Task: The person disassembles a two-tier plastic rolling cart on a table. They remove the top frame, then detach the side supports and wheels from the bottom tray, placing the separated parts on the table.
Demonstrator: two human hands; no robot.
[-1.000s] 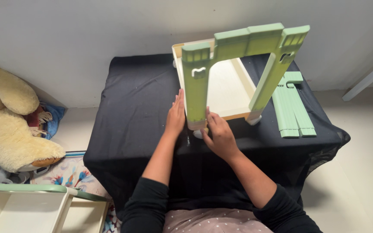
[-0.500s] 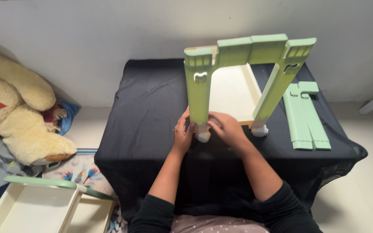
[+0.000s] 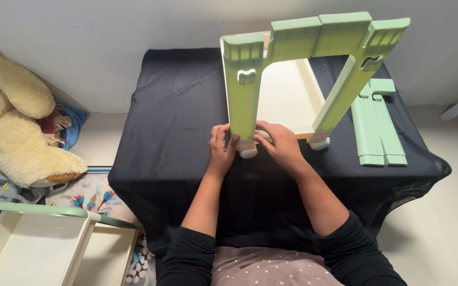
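Note:
A light green arch-shaped frame [image 3: 314, 39] stands upright on a cream tray [image 3: 284, 95], which rests on a table covered with black cloth [image 3: 181, 106]. My left hand [image 3: 221, 151] and my right hand [image 3: 276, 143] both pinch the foot of the frame's left post [image 3: 243, 100], just above a small white wheel [image 3: 248, 153]. A second white wheel [image 3: 320, 143] sits under the right post. My fingers close around the post's cream base.
A flat green post piece [image 3: 377, 130] lies on the cloth at the right. A large cream plush toy [image 3: 11, 127] sits on the floor at the left. Another cream tray with a green rim [image 3: 54, 243] lies at the lower left. A pale wall runs behind the table.
My hands moved from flat beside the post to pinching its foot from both sides. The view shifted, so the frame now sits higher in the picture.

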